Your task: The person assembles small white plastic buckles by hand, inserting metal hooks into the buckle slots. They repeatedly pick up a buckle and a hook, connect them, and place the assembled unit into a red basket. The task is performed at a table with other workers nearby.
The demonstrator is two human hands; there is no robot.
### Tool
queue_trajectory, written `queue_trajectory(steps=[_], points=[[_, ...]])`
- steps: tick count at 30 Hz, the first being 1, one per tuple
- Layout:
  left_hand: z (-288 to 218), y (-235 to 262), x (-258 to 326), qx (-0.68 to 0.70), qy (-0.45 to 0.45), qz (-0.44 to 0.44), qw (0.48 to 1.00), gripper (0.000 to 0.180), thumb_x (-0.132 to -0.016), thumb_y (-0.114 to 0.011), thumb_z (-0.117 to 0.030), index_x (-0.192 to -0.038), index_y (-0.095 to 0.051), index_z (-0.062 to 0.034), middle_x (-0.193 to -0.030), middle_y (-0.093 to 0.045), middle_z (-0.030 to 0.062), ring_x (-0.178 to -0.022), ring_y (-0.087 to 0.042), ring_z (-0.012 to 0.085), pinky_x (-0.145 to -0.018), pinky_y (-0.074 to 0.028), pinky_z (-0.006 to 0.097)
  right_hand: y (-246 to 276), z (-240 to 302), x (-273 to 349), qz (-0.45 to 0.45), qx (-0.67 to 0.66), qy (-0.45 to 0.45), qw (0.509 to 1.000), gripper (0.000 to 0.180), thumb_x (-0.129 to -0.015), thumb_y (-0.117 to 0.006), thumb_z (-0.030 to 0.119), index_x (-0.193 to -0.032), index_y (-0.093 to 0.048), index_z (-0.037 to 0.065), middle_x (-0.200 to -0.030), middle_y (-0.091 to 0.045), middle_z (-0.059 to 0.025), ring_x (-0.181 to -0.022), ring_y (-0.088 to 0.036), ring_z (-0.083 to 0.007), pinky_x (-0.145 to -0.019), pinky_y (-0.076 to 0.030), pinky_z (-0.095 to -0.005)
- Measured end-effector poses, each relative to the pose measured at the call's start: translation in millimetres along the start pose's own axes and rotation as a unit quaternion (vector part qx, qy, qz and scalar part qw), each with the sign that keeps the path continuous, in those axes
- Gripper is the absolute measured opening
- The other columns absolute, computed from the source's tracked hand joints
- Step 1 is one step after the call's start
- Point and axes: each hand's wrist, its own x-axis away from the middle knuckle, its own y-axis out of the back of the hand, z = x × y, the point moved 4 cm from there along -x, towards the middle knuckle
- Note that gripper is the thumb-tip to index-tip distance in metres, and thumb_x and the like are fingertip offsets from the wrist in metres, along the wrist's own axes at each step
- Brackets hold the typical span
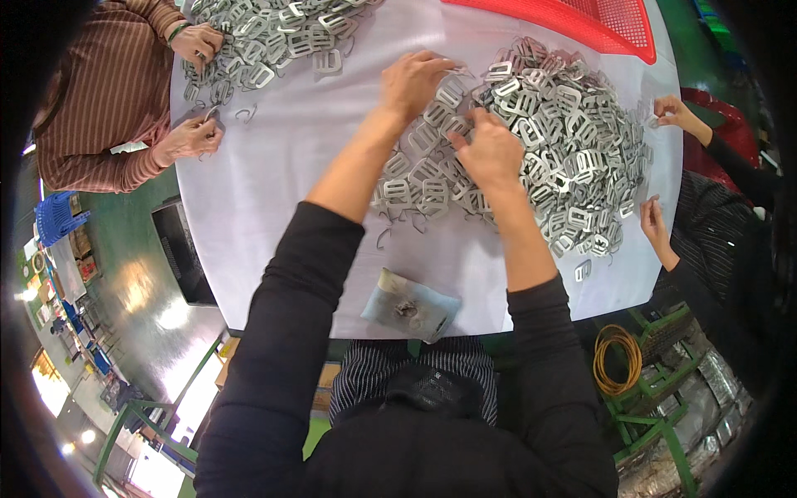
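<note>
A large heap of flat silver metal buckles, some with wire hooks, spreads in front of me on a white-covered table. My left hand reaches over the far left edge of the heap, fingers stretched to the right above a few buckles. Lower and to the right, my right hand rests among the pieces. Its thumb and forefinger are apart, with loose buckles beside their tips. No buckle is plainly gripped in either hand; some fingertips are hidden.
A pale blue packet lies by the near table edge. A red plastic basket stands at the far right. At left, a co-worker's hands handle buckles by a second heap. Another person's hands are at the right edge.
</note>
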Motion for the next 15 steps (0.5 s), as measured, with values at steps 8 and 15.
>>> queue_trajectory(steps=[8,15], points=[[21.9,78.6,79.4,0.359,0.336,0.138,0.860,0.020,-0.085,-0.060,-0.024,-0.086,-0.065,-0.0039,-0.089,-0.060,0.0031,-0.075,-0.053,0.0092,-0.067,-0.043,0.024,26.8,-32.1,1.3,0.170,-0.252,-0.072,0.950,0.028,-0.071,-0.070,0.028,-0.072,-0.060,0.002,-0.065,-0.054,0.0006,-0.064,-0.049,-0.0072,-0.054,-0.038,-0.0234],[35.2,89.2,90.0,0.385,0.382,0.101,0.834,0.024,-0.086,-0.057,-0.024,-0.074,-0.056,-0.0041,-0.099,-0.064,0.0089,-0.071,-0.052,0.0067,-0.068,-0.040,0.019,15.4,-3.0,-58.2,0.095,-0.202,0.121,0.967,0.029,-0.077,-0.056,0.011,-0.104,-0.048,0.006,-0.106,-0.054,-0.0119,-0.086,-0.059,-0.0241,-0.064,-0.047,-0.0331]])
